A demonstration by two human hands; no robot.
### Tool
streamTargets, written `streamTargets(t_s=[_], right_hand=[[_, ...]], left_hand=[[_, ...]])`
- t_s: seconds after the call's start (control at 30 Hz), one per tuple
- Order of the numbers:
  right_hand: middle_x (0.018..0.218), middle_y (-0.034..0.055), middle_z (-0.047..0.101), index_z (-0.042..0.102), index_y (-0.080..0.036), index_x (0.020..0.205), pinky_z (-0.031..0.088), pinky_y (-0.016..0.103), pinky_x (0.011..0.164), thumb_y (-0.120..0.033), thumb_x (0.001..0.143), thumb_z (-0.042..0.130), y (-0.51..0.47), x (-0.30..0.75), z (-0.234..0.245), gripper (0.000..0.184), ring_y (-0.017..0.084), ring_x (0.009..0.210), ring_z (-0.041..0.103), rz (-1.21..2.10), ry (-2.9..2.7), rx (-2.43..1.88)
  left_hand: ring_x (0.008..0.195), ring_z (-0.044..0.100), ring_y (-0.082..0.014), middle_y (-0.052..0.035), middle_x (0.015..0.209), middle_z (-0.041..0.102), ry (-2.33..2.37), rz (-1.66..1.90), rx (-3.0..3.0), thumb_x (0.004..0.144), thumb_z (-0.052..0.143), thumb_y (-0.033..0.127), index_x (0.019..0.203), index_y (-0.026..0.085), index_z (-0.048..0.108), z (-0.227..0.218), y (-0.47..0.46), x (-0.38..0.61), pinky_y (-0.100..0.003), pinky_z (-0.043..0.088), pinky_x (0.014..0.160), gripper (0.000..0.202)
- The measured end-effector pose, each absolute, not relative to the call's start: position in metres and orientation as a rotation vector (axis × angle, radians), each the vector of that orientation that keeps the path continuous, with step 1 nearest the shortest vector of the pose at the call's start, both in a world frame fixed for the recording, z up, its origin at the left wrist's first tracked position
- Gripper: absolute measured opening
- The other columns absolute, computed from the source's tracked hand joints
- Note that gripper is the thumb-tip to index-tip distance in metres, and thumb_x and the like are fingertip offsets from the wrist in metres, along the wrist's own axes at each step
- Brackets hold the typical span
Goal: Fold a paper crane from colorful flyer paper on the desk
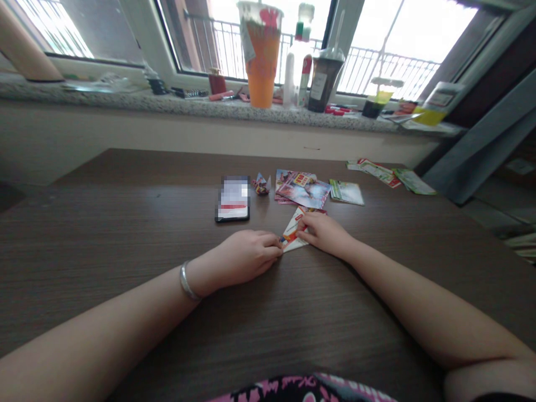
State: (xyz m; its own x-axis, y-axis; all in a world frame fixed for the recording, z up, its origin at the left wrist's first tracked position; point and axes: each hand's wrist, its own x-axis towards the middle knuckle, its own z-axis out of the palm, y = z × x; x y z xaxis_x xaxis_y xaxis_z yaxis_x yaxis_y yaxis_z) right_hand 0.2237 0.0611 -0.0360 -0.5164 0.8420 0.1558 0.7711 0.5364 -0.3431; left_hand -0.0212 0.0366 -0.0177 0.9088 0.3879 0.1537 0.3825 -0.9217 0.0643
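Observation:
A folded piece of printed paper (290, 228), white with red and orange, lies on the table in a pointed shape between my hands. The fingertips of my left hand (251, 254), closed together, pinch its near left corner; a silver bangle circles that wrist. On the paper's right part, my right hand (322, 230) has its fingers curled and pressed on it, hiding some of the print. Just beyond lie several colourful leaflets (304, 188) in a loose pile. A small folded paper piece (262, 184) stands to their left, beside a phone (233, 199).
Green-and-white leaflets (347, 192) lie right of the pile, and more paper strips (379, 172) are near the far right table edge. On the windowsill (188, 104) stand a large orange cup (263, 61), a dark drink cup (324, 81), a clear bottle (290, 75) and small items.

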Motion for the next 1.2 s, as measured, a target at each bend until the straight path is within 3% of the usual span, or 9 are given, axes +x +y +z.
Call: streamTargets(t_s=[0.33, 0.63, 0.77, 0.87, 0.97, 1.2], right_hand=[[0.092, 0.0065, 0.066, 0.059, -0.018, 0.081, 0.039, 0.028, 0.073, -0.029, 0.088, 0.058, 0.058, 0.223, -0.034, 0.013, 0.020, 0.088, 0.059, 0.275, -2.510, -1.421], [0.088, 0.0038, 0.069, 0.059, -0.021, 0.082, 0.035, 0.029, 0.063, -0.032, 0.091, 0.049, 0.046, 0.232, -0.030, 0.017, 0.020, 0.079, 0.062, 0.065, -2.546, -1.703], [0.088, 0.0114, 0.069, 0.061, -0.017, 0.083, 0.037, 0.035, 0.077, -0.029, 0.092, 0.046, 0.040, 0.227, -0.028, 0.021, 0.026, 0.090, 0.060, -0.312, -2.609, -1.639], [0.089, 0.0110, 0.068, 0.062, -0.016, 0.085, 0.034, 0.039, 0.087, -0.028, 0.095, 0.041, 0.034, 0.219, -0.028, 0.026, 0.027, 0.094, 0.057, -0.463, -2.656, -1.461], [0.087, 0.0087, 0.068, 0.062, -0.017, 0.085, 0.032, 0.039, 0.092, -0.030, 0.097, 0.039, 0.029, 0.211, -0.028, 0.029, 0.025, 0.091, 0.057, -0.434, -2.681, -1.336], [0.082, 0.0036, 0.067, 0.059, -0.019, 0.082, 0.035, 0.031, 0.076, -0.032, 0.091, 0.053, 0.035, 0.205, -0.034, 0.017, 0.020, 0.083, 0.056, 0.032, -2.617, -1.321]], left_hand=[[0.085, 0.066, -0.0196, -0.0080, 0.094, 0.068, 0.631, 0.251, 3.072, 0.093, 0.047, 0.021, 0.092, 0.017, 0.067, -0.017, 0.037, -0.022, -0.032, 0.055, 0.076, 0.020], [0.118, 0.058, -0.0224, -0.0086, 0.127, 0.063, 0.537, 0.400, 3.028, 0.089, 0.053, 0.017, 0.125, 0.017, 0.058, -0.031, 0.047, -0.025, -0.038, 0.049, 0.100, 0.036], [0.119, 0.057, -0.0225, -0.0076, 0.128, 0.062, 0.524, 0.410, 3.038, 0.090, 0.052, 0.018, 0.126, 0.018, 0.058, -0.034, 0.049, -0.026, -0.038, 0.048, 0.102, 0.037], [0.119, 0.057, -0.0234, -0.0073, 0.128, 0.062, 0.532, 0.402, 3.047, 0.090, 0.052, 0.018, 0.126, 0.017, 0.057, -0.034, 0.048, -0.026, -0.039, 0.048, 0.101, 0.037], [0.118, 0.057, -0.0235, -0.0077, 0.127, 0.063, 0.533, 0.411, 3.048, 0.089, 0.052, 0.017, 0.125, 0.016, 0.058, -0.034, 0.048, -0.025, -0.039, 0.048, 0.101, 0.037], [0.115, 0.059, -0.0238, -0.0100, 0.123, 0.065, 0.544, 0.412, 3.045, 0.089, 0.052, 0.018, 0.122, 0.016, 0.060, -0.031, 0.047, -0.024, -0.039, 0.050, 0.099, 0.034]])
